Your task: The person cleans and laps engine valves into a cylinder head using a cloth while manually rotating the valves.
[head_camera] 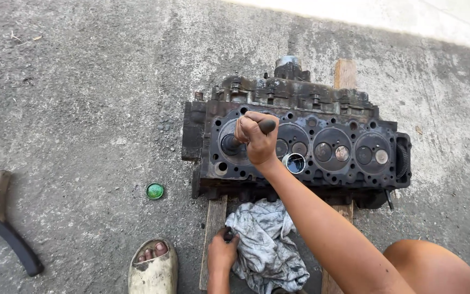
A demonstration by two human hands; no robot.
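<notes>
A dark, grimy engine cylinder head (pixel 322 117) lies on wooden planks (pixel 214 228) with its valve face up, showing several round combustion chambers. My right hand (pixel 257 139) is closed around a dark stick-like tool (pixel 233 143), whose suction end presses on a valve in the leftmost chamber. My left hand (pixel 221 253) rests low by the front plank, fingers curled on a small dark object beside a dirty grey rag (pixel 265 242). A small open round tin (pixel 295 163) sits on the head's face just right of my right wrist.
A small green lid (pixel 155 191) lies on the concrete left of the head. A wire brush with a black handle (pixel 4 220) lies at far left. My foot in a worn sandal (pixel 153 267) is at the bottom; my knee (pixel 436 269) at lower right.
</notes>
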